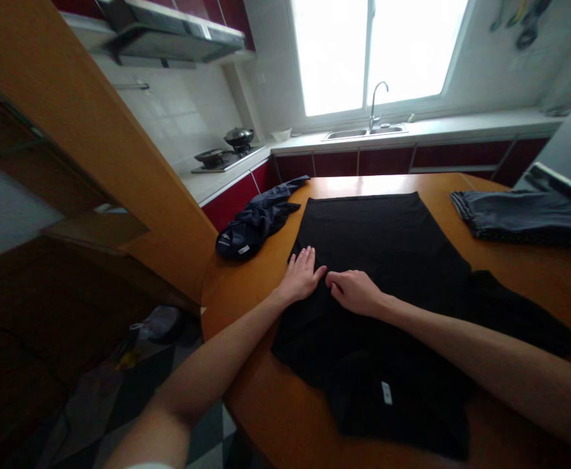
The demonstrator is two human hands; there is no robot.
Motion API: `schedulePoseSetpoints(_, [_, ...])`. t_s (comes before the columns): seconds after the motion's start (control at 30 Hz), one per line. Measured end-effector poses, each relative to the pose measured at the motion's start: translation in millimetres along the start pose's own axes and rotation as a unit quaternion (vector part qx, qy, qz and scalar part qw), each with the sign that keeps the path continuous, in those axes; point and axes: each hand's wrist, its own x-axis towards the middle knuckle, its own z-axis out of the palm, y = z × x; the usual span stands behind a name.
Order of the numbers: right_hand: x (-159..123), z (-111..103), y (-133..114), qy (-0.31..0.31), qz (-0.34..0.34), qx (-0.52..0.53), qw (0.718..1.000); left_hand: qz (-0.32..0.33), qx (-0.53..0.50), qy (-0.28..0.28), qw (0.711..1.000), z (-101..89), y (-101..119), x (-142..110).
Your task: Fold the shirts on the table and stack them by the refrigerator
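A black T-shirt lies spread out on the wooden table, its hem toward the window and its neck, with a small white label, toward me. One sleeve reaches out to the right. My left hand rests flat on the shirt's left side, fingers stretched and apart. Close beside it, almost touching its thumb, my right hand is closed with curled fingers against the shirt, seemingly pinching its cloth; the fingertips are partly hidden.
On the wooden table, a crumpled dark navy garment lies at the left and folded grey-blue clothes at the right. Behind are a sink and a stove with pans. A wooden frame rises at the left.
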Motion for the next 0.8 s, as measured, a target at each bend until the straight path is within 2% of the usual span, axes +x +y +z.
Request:
schedulePoseSetpoints(0.37, [0,0,0,-0.009,0.008,0.007,1.000,-0.027,0.002,0.000,1.000,-4.0,-6,9])
schedulePoseSetpoints(0.8, [1,2,3,0.001,-0.004,0.008,1.000,-0.019,-0.015,0.006,1.000,-2.7,-10,11])
